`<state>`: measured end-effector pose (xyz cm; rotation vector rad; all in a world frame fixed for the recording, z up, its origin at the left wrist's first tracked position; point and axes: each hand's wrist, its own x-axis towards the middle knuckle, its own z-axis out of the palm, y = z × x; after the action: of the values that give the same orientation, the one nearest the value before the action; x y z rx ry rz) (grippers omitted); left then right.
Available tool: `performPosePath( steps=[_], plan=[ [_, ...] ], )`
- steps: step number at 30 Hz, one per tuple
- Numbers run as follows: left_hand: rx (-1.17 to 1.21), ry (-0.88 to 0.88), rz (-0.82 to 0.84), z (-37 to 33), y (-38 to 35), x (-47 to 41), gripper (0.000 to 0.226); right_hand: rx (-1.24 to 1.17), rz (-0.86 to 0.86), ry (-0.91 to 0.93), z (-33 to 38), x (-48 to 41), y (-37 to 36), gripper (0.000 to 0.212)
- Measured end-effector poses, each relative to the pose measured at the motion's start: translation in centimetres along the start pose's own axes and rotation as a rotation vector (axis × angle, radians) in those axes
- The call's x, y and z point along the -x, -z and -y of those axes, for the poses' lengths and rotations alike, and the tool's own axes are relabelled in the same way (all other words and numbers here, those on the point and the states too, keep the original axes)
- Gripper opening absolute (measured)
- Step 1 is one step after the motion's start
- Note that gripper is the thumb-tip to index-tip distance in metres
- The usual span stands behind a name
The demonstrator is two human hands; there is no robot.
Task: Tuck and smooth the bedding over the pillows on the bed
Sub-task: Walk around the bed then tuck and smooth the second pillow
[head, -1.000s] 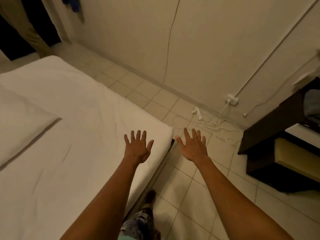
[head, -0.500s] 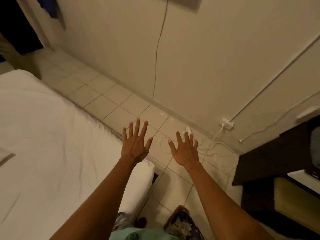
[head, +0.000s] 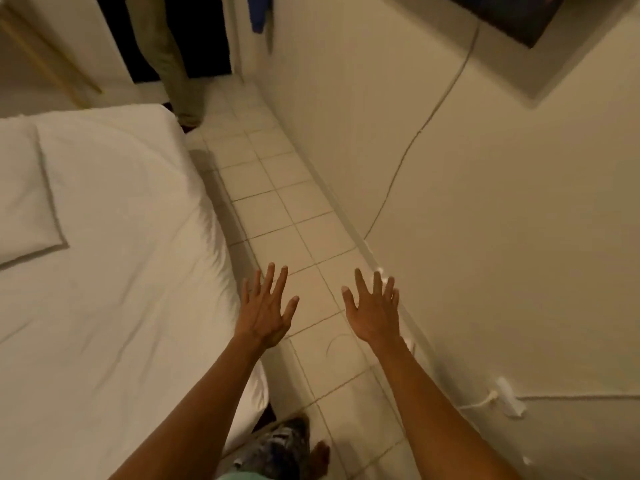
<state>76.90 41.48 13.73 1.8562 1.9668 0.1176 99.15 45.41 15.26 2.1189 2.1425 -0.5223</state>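
A bed covered with white bedding (head: 114,271) fills the left side. A flat white pillow (head: 24,199) lies on it at the far left, partly cut off by the frame edge. My left hand (head: 265,311) is stretched out with fingers spread, hovering just past the bed's right edge, over the floor. Over the tiled aisle, my right hand (head: 375,315) is also spread wide and holds nothing. Neither hand touches the bedding.
A narrow tiled aisle (head: 277,209) runs between the bed and the wall (head: 485,202). A cable (head: 408,150) hangs down the wall, and a power strip (head: 507,396) lies at its base. Another person's legs (head: 173,64) stand in the dark doorway beyond the bed.
The view has swung left along the aisle, bringing the pillow and doorway into sight; the dark furniture at right is gone. Both hands stay spread, now slightly farther apart.
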Motion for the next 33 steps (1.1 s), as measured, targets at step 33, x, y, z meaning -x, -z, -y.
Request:
performPosePath(
  steps=[33],
  plan=[
    [0.16, 0.925, -0.237, 10.8, 12.1, -38.9, 0.074, 0.216, 0.279, 0.867, 27.8, -56.9, 10.4, 0.068]
  ],
)
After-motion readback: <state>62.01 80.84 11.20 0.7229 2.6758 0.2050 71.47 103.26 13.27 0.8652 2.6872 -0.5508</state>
